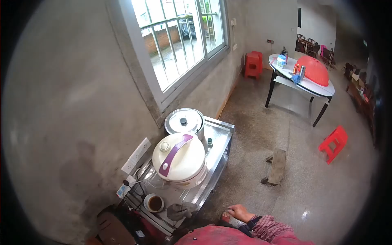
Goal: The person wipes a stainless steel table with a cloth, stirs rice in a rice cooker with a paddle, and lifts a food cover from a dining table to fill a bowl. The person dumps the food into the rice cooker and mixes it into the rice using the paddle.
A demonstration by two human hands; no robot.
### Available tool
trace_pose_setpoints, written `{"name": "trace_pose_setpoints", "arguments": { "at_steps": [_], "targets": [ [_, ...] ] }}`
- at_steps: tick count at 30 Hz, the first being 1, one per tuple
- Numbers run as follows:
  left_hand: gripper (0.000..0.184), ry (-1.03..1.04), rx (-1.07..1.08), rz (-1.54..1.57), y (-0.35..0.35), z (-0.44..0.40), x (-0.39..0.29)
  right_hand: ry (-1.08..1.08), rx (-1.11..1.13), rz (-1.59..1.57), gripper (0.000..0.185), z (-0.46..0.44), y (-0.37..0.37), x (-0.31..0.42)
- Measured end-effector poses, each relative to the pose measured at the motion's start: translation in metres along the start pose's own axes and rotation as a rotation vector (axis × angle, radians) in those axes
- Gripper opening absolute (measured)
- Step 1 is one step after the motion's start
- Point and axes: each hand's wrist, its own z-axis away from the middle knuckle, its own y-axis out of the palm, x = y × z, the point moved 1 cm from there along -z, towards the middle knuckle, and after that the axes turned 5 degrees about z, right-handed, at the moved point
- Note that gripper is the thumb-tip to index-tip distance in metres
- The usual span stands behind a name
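My right hand (241, 213) is low in the view, over the floor right of the metal table (213, 178). Its fingers are curled together; whether anything small is between them cannot be made out. My left hand is not in view. On the table, a crumpled grey cloth (181, 211) lies near the front edge, beside a bowl (154, 203) of dark liquid. Behind them sits a large cream cooker (179, 157) with a purple handle, its lid closed. A lidded steel pot (184, 121) stands farther back, near a small dark bottle (210, 142).
A power strip (136, 155) is by the wall, with cables below. A low wooden bench (277, 166) and a red stool (333, 144) are on the floor. Farther off, an oval table (281, 67) carries a red cover (313, 70); stacked red stools (253, 64) stand near the wall.
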Motion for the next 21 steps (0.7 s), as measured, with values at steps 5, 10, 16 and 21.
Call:
{"name": "trace_pose_setpoints", "arguments": {
  "at_steps": [5, 10, 16, 21],
  "targets": [
    [0.028, 0.513, -0.262, -0.470, 0.076, -0.027, -0.043, -0.074, -0.239, 0.140, 0.029, 0.022, -0.034, -0.066],
    [0.013, 0.907, 0.141, -0.303, 0.184, -0.039, -0.080, 0.082, -0.237, 0.130, 0.027, 0.058, -0.042, -0.117],
    [0.012, 0.729, 0.442, -0.124, 0.237, -0.040, -0.137, 0.268, -0.368, 0.066, 0.028, 0.112, -0.003, -0.180],
    [0.017, 0.614, 0.849, -0.185, 0.296, -0.071, -0.102, 0.510, -0.344, -0.065, 0.025, 0.108, -0.046, -0.168]
  ]
}}
